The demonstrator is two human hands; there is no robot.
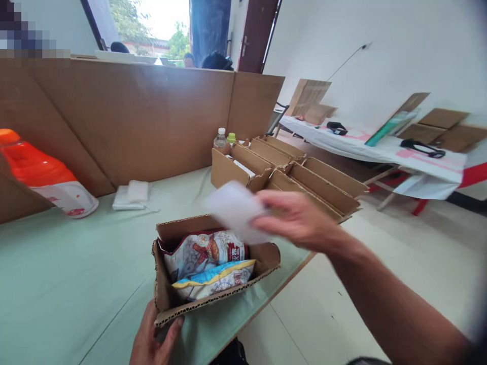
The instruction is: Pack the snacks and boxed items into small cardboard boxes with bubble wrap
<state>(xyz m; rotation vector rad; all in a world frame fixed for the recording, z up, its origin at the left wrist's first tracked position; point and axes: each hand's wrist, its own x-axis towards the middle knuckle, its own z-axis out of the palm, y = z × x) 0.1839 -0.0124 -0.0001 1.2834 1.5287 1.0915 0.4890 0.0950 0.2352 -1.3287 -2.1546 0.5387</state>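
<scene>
The hands work at the open box: the right hand point(297, 218) pinches a white packet point(233, 207) between thumb and fingers, and the left hand point(154, 337) is partly curled, its thumb and fingers to either side of the box's near corner at 7 o'clock. The white packet is blurred, so its exact outline and any print cannot be told; it hangs at 1 o'clock, above the far rim, hiding part of it.

The open box point(268, 256) sits on the pale green table point(76, 263), close to the edge that runs past its 4 o'clock side. Inside, two printed bags lean side by side: a red-and-white bag point(205, 251) along the far wall and a blue-and-yellow bag point(216, 286) along the near one.

From the open box, a small pile of white packets point(129, 203) lies at 11 o'clock, well apart from it. An orange bottle point(38, 167) with a white lower part stands at 10 o'clock, appearing tilted. Toward 1 o'clock, a cluster of cardboard boxes point(218, 170) stands close together, with a clear bottle point(220, 139) and a green cap point(231, 137) showing behind. A tall cardboard panel point(152, 116) stands at 12 o'clock. A white-covered table point(353, 144) holding more cardboard is farther off at 2 o'clock.
</scene>
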